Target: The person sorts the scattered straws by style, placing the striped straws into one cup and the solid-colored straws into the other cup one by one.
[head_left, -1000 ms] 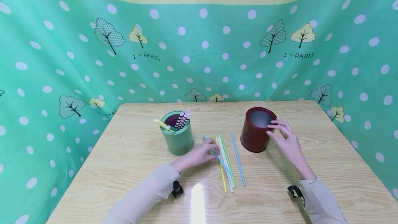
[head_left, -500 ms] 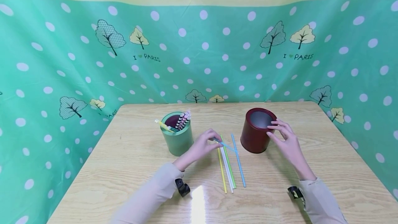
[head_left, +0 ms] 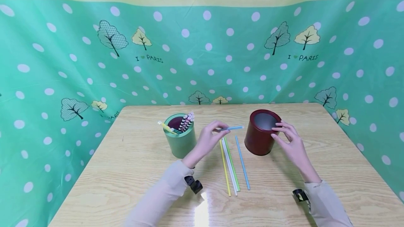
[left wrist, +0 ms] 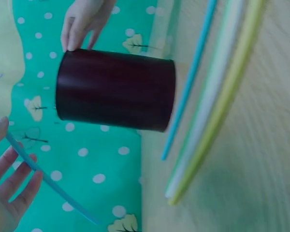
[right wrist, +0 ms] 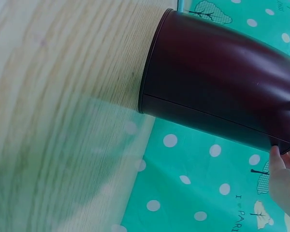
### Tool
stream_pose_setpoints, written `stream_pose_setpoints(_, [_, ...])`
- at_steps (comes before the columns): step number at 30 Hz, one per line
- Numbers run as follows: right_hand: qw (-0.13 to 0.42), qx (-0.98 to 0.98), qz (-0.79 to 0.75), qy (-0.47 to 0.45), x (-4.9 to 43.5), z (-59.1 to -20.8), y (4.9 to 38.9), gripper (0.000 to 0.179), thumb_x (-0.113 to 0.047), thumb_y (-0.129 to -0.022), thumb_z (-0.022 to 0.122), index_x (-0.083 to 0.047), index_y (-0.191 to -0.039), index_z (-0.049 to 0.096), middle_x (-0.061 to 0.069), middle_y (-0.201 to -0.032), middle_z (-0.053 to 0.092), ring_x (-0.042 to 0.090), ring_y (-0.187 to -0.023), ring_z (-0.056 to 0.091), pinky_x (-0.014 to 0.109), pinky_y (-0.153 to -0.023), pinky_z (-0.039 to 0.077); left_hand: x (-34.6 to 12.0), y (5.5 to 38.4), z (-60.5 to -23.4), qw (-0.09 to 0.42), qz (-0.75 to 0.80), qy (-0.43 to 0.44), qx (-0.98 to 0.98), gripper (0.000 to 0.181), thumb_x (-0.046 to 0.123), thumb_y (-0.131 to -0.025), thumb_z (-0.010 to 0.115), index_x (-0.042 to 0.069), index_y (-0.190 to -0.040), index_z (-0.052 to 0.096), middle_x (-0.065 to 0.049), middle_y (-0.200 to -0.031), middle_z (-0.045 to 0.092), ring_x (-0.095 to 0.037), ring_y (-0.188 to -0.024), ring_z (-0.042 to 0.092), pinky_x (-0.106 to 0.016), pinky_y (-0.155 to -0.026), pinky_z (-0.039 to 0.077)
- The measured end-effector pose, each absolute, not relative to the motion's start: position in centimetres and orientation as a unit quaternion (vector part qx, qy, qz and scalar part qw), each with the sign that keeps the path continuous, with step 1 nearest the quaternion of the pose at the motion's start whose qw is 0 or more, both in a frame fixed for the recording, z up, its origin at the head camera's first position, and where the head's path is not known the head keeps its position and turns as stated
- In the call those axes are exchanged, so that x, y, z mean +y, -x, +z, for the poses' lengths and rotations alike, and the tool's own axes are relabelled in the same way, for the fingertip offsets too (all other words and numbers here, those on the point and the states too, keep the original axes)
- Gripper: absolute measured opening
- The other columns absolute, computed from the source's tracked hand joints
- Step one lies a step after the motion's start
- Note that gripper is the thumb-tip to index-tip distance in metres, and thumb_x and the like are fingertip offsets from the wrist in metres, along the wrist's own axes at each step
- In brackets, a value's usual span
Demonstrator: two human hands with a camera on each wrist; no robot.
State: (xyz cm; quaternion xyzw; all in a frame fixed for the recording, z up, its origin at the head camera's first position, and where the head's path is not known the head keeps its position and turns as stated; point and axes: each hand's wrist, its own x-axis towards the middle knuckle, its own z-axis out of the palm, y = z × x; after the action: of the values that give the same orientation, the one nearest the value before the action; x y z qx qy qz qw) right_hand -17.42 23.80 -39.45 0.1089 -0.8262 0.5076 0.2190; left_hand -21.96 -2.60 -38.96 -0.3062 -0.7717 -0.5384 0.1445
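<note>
A blue straw is pinched between the thumb and fingers of my left hand, raised off the table and pointing right. In the left wrist view that same straw crosses the fingers at a slant. My right hand grips the rim of a dark red can, which stands upright and open-topped. In the right wrist view, the thumb lies against the can's side near the rim. On the table between the hands lie another blue straw and yellow, white and green straws.
Left of the straws stands a green can holding several striped sticks and a yellow one leaning over its rim. A green dotted cloth hangs behind the wooden table.
My left hand has lifted the blue straw off the other straws, upward and toward the red can, turning it from steep to nearly level. The right hand stays at the can's rim.
</note>
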Motion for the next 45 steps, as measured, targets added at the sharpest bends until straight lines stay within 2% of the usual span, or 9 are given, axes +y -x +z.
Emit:
stream_pose_setpoints(8, [0.222,-0.821,0.513,-0.116,24.2,-40.1,17.8,0.022,0.0,-0.081,0.061,0.009,-0.101,0.059,0.02,-0.117,0.045,0.017,-0.125,0.031,0.005,-0.094,0.027,-1.3,22.6,-37.8,0.17,-0.567,0.275,-0.758,0.014,0.013,-0.081,0.064,0.004,-0.091,0.065,-0.007,-0.087,0.065,-0.015,-0.08,0.06,-0.025,-0.071,0.05])
stream_pose_setpoints(16, [0.23,-0.819,0.511,-0.124,25.3,-42.1,19.0,0.023,-0.006,-0.082,0.062,0.005,-0.102,0.06,0.01,-0.118,0.047,0.01,-0.125,0.031,0.009,-0.096,0.028,-0.1,20.9,-34.1,0.176,-0.606,0.247,-0.735,0.013,0.004,-0.081,0.062,-0.004,-0.091,0.063,-0.017,-0.087,0.064,-0.027,-0.08,0.061,-0.032,-0.071,0.051])
stream_pose_setpoints(24, [0.232,-0.819,0.512,-0.115,25.4,-42.3,19.0,0.023,-0.009,-0.082,0.063,0.003,-0.101,0.061,0.007,-0.118,0.048,0.007,-0.124,0.032,0.009,-0.096,0.029,1.5,22.9,-34.6,0.185,-0.624,0.242,-0.72,0.018,0.014,-0.082,0.062,0.001,-0.095,0.064,-0.009,-0.089,0.066,-0.012,-0.08,0.062,-0.021,-0.069,0.051])
stream_pose_setpoints(29, [0.23,-0.819,0.512,-0.118,25.3,-42.0,19.0,0.023,-0.005,-0.081,0.063,0.006,-0.101,0.061,0.01,-0.117,0.047,0.008,-0.124,0.031,0.009,-0.096,0.028,2.4,23.1,-34.0,0.188,-0.644,0.236,-0.703,0.018,0.015,-0.082,0.063,0.002,-0.095,0.063,-0.011,-0.089,0.065,-0.013,-0.08,0.062,-0.022,-0.069,0.051])
stream_pose_setpoints(34, [0.239,-0.808,0.522,-0.133,26.2,-43.7,19.9,0.023,-0.01,-0.081,0.063,-0.002,-0.103,0.063,0.005,-0.119,0.048,0.011,-0.126,0.031,0.013,-0.098,0.029,3.1,23.0,-33.1,0.177,-0.683,0.228,-0.671,0.019,0.009,-0.083,0.061,-0.004,-0.096,0.061,-0.017,-0.088,0.063,-0.022,-0.079,0.062,-0.028,-0.069,0.053])
stream_pose_setpoints(37, [0.236,-0.801,0.532,-0.14,27.1,-45.2,20.8,0.024,-0.01,-0.081,0.064,-0.005,-0.105,0.063,0.006,-0.122,0.047,0.015,-0.127,0.029,0.022,-0.102,0.028,3.4,22.3,-32.0,0.174,-0.705,0.229,-0.648,0.018,0.003,-0.083,0.06,-0.009,-0.096,0.058,-0.022,-0.088,0.061,-0.029,-0.079,0.061,-0.034,-0.069,0.053])
stream_pose_setpoints(41, [0.235,-0.794,0.54,-0.148,28.1,-46.9,21.9,0.026,-0.01,-0.08,0.065,-0.007,-0.106,0.063,0.006,-0.124,0.046,0.017,-0.129,0.027,0.025,-0.104,0.026,3.7,21.4,-30.7,0.164,-0.728,0.222,-0.627,0.018,-0.004,-0.082,0.057,-0.014,-0.097,0.055,-0.028,-0.09,0.058,-0.035,-0.082,0.06,-0.037,-0.071,0.053])
stream_pose_setpoints(43, [0.246,-0.799,0.527,-0.154,28.4,-47.5,22.3,0.026,-0.013,-0.081,0.065,-0.011,-0.107,0.063,0.002,-0.124,0.046,0.014,-0.128,0.028,0.019,-0.102,0.026,4.0,21.3,-30.5,0.157,-0.737,0.219,-0.62,0.018,-0.005,-0.083,0.056,-0.015,-0.098,0.054,-0.028,-0.091,0.057,-0.036,-0.083,0.059,-0.037,-0.072,0.053])
stream_pose_setpoints(45, [0.242,-0.807,0.519,-0.144,27.6,-46.3,21.5,0.026,-0.012,-0.081,0.064,-0.007,-0.106,0.063,0.004,-0.123,0.047,0.016,-0.128,0.028,0.018,-0.101,0.027,4.2,21.2,-30.5,0.152,-0.741,0.221,-0.616,0.018,-0.005,-0.083,0.055,-0.015,-0.098,0.054,-0.029,-0.091,0.057,-0.037,-0.084,0.059,-0.036,-0.073,0.052])
